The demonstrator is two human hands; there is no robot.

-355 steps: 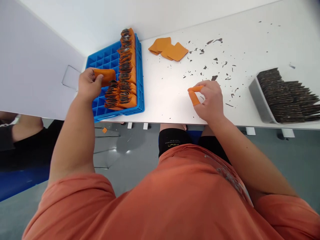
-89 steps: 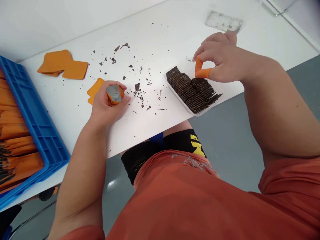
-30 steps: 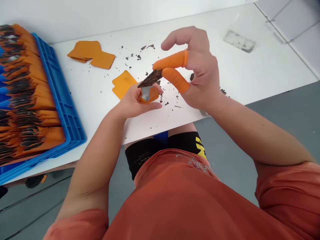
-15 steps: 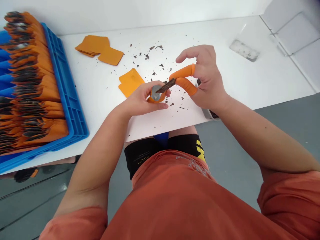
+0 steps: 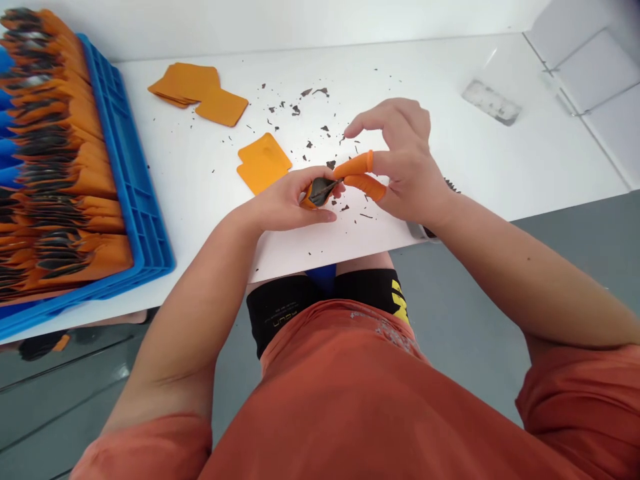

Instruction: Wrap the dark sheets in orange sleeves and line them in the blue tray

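Observation:
My left hand (image 5: 295,200) is wrapped round a small orange packet (image 5: 309,199), its mouth held apart. Dark brown flat pieces (image 5: 321,190) sit in that mouth. On the right, my right hand (image 5: 385,167) wears orange covers on the thumb and one finger. Those two tips pinch the outer end of the dark pieces, while another finger stretches out above. Two flat orange packets (image 5: 265,162) lie just beyond my left hand, and dark flakes (image 5: 296,110) are scattered around on the white table (image 5: 210,220).
A blue crate (image 5: 145,220) full of filled orange packets (image 5: 95,193) stands at the left. More flat orange packets (image 5: 195,83) lie at the back left. A clear, smudged block (image 5: 491,102) is at the back right. A container (image 5: 425,231) shows partly beneath my right forearm.
My right hand has moved left and slightly down. The dark pieces, earlier held across the packet's mouth with its silvery inside showing, are now in the mouth. The camera view has shifted slightly.

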